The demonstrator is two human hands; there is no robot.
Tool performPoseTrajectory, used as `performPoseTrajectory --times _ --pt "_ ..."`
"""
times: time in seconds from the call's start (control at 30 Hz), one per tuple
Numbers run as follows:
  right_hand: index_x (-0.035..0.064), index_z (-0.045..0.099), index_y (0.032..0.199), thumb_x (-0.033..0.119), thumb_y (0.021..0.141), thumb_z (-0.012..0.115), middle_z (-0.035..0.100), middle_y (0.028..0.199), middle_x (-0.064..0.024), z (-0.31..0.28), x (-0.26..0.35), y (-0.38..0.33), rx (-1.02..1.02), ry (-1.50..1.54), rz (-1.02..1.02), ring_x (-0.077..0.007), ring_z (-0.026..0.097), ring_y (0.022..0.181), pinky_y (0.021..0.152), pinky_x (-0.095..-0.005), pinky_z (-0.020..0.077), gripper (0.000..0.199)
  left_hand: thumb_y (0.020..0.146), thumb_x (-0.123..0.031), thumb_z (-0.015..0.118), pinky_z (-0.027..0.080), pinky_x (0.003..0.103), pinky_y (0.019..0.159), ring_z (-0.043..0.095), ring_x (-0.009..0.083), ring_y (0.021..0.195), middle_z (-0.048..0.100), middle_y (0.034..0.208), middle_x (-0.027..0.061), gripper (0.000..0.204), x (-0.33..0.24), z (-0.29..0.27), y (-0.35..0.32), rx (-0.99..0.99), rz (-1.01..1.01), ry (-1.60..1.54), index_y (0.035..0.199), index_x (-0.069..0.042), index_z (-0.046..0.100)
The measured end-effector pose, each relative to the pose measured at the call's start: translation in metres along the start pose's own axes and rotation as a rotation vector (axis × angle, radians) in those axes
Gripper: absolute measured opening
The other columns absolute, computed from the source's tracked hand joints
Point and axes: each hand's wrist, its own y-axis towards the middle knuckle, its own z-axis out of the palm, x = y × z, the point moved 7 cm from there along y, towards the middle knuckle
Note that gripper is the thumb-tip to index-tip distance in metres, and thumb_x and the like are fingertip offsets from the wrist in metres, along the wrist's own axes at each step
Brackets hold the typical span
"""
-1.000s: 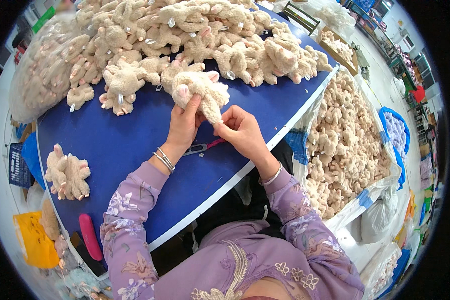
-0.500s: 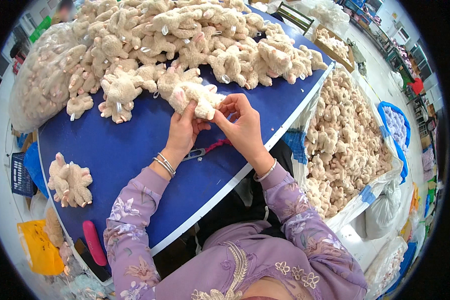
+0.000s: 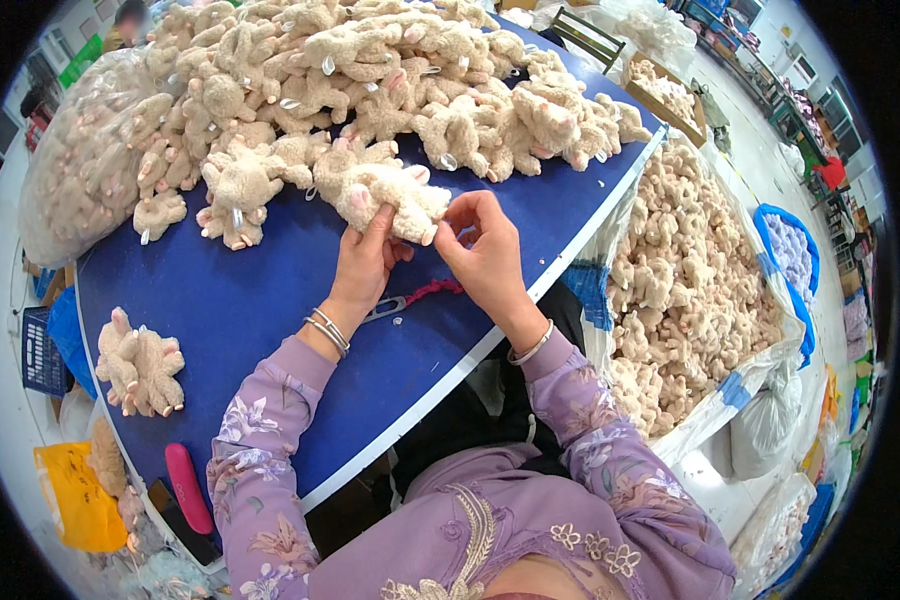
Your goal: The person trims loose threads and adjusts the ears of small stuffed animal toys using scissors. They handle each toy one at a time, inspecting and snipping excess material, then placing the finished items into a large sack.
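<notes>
A cream plush toy [image 3: 391,200] with pink ears is held above the blue table [image 3: 270,290]. My left hand [image 3: 368,258] grips its lower side, the thumb pressed on the fur. At the toy's right end, by a small pink-tipped paw, my right hand [image 3: 485,250] has its thumb and forefinger pinched together at the fur; whatever lies between the fingertips is too small to make out. Below my hands lies a grey metal tool [image 3: 383,309] with a pink twisted cord [image 3: 434,287]. One more plush toy [image 3: 142,365] rests alone at the table's left.
A heap of similar plush toys [image 3: 310,85] covers the table's far side, beside a full clear plastic bag [image 3: 80,165]. To the right stands a large open sack of toys [image 3: 695,290]. A pink case [image 3: 188,487] and a dark flat object [image 3: 177,520] lie near the left edge.
The held plush toy has turned slightly, its body now tilted more to the right. My right hand has shifted a little down and right, its fingers still by the toy's end.
</notes>
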Motion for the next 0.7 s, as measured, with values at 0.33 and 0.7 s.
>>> performPoseTrajectory --times 0.33,0.7 --pt "0.0007 0.057 0.09 0.004 0.075 0.069 0.06 0.08 -0.0061 0.001 0.002 0.006 0.013 0.028 -0.065 -0.0137 0.059 0.068 0.063 -0.0267 0.0489 0.019 0.098 -0.023 0.054 0.048 0.022 0.06 0.059 0.0087 0.078 0.063 0.1 0.0029 0.027 0.003 0.003 -0.001 0.07 0.011 0.004 0.117 -0.005 0.056" --pt "0.0006 0.051 0.078 -0.001 0.069 0.064 0.054 0.072 -0.0086 0.009 0.007 0.001 0.014 -0.097 -0.13 -0.0186 0.054 0.065 0.062 -0.0306 0.0461 0.016 0.092 -0.025 0.062 0.042 0.022 0.049 0.056 0.0087 0.064 0.064 0.089 0.0024 0.029 -0.001 -0.006 0.001 -0.121 -0.007 0.043 0.11 -0.003 0.059"
